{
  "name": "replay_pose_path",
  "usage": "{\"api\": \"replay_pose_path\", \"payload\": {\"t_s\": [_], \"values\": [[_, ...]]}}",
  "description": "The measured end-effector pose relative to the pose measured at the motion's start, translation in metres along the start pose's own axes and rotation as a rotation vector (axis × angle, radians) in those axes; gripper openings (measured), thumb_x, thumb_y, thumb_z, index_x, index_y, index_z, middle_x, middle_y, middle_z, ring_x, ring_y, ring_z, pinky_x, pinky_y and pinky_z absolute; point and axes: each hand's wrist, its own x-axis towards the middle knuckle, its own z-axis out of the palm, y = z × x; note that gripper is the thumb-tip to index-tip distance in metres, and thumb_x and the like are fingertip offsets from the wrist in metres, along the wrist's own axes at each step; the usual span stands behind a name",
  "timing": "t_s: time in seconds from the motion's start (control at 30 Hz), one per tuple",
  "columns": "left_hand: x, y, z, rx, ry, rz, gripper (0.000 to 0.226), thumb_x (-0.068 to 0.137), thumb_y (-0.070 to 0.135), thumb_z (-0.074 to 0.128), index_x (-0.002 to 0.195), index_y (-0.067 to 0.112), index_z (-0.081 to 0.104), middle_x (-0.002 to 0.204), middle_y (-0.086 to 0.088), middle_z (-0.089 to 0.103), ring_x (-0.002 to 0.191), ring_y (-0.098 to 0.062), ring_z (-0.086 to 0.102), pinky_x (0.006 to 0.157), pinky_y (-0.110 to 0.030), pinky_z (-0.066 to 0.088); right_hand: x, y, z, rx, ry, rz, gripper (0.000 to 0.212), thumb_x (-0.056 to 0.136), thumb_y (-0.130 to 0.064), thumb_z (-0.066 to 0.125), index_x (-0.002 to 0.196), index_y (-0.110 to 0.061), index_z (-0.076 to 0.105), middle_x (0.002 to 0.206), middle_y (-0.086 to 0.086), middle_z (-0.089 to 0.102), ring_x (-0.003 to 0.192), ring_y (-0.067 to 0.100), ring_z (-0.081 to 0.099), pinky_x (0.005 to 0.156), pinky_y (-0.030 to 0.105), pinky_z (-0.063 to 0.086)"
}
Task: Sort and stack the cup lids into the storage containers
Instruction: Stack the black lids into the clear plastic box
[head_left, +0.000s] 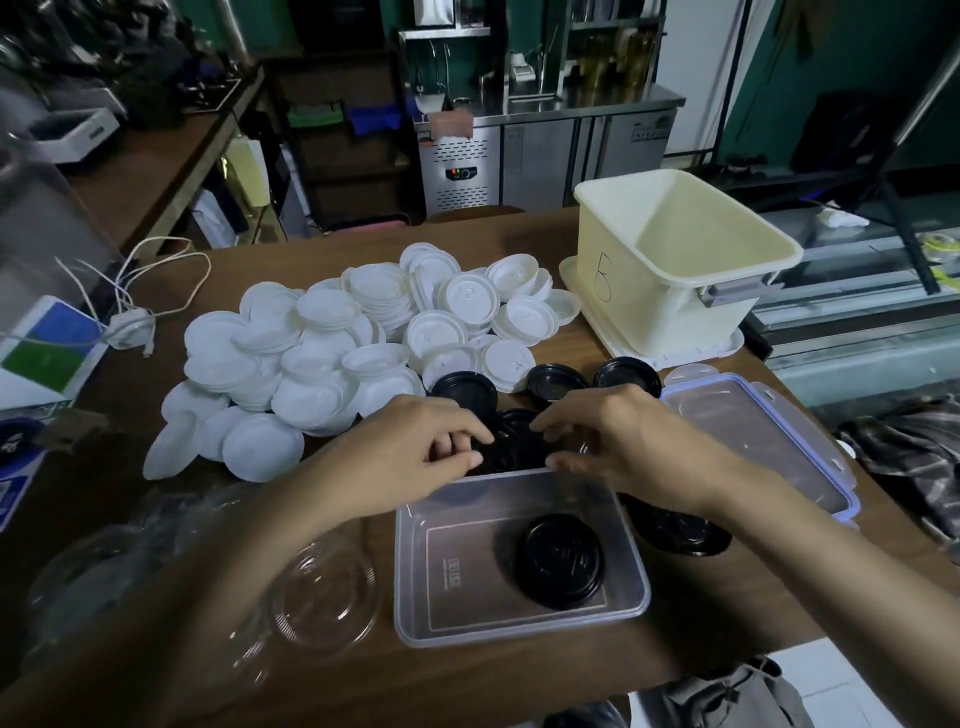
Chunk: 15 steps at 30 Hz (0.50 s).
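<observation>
White lids (332, 338) heap beside black lids (519, 439), cream bin (670, 270).

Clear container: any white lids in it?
No, the clear container holds only black lids; the white lids lie piled on the table behind it.

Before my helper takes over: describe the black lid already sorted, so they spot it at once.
On the table, find the clear container at its near edge. The black lid lies on its floor, right of centre. It alone sits inside a container; other black lids lie outside.
</observation>
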Motion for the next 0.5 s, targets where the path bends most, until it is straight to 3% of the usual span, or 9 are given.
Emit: {"api": "replay_pose_path", "payload": {"t_s": [0.1, 0.17, 0.27, 0.37, 0.5], "values": [[0.006, -0.028, -0.004, 0.044, -0.001, -0.024, 0.025, 0.097, 0.022, 0.071, 0.118, 0.036, 0.076, 0.098, 0.02, 0.068, 0.095, 0.0, 0.064, 0.076, -0.013, 0.046, 0.022, 0.011, 0.003, 0.007, -0.004, -0.035, 0.031, 0.089, -0.03, 0.078, 0.119, -0.035, 0.07, 0.104, -0.02, 0.067, 0.086, -0.001, 0.059, 0.077, 0.036, 0.054], [0.01, -0.041, -0.003, 0.057, -0.023, -0.027, 0.027, 0.096, 0.019, 0.073, 0.119, 0.034, 0.076, 0.104, 0.022, 0.066, 0.1, 0.003, 0.063, 0.081, -0.011, 0.046, 0.037, 0.018, 0.006, 0.017, -0.05, -0.063, 0.031, 0.088, -0.023, 0.08, 0.116, -0.033, 0.073, 0.102, -0.023, 0.064, 0.082, -0.01, 0.055, 0.074, 0.026, 0.047], [0.014, -0.054, -0.001, 0.117, -0.045, -0.018, 0.027, 0.097, 0.021, 0.072, 0.121, 0.033, 0.074, 0.109, 0.028, 0.06, 0.105, 0.004, 0.059, 0.091, -0.02, 0.048, 0.055, 0.028, 0.016, 0.024, -0.186, -0.125, 0.035, 0.085, -0.017, 0.082, 0.115, -0.033, 0.076, 0.113, -0.018, 0.065, 0.09, -0.014, 0.055, 0.075, 0.015, 0.042], [0.014, -0.067, -0.001, 0.176, -0.061, -0.023, 0.028, 0.098, 0.027, 0.071, 0.125, 0.032, 0.072, 0.116, 0.028, 0.058, 0.111, 0.004, 0.055, 0.099, -0.028, 0.047, 0.066, 0.036, 0.029, 0.043, -0.26, -0.153, 0.039, 0.081, -0.019, 0.085, 0.115, -0.037, 0.075, 0.125, -0.015, 0.059, 0.109, 0.0, 0.059, 0.089, 0.031, 0.052], [0.006, -0.081, -0.005, 0.188, -0.037, -0.017, 0.028, 0.095, 0.037, 0.073, 0.123, 0.034, 0.072, 0.123, 0.025, 0.06, 0.116, 0.004, 0.055, 0.1, -0.033, 0.049, 0.075, 0.039, 0.036, 0.069, -0.271, -0.188, 0.032, 0.082, -0.023, 0.086, 0.11, -0.037, 0.077, 0.13, -0.014, 0.056, 0.117, 0.003, 0.058, 0.095, 0.035, 0.053]]}}
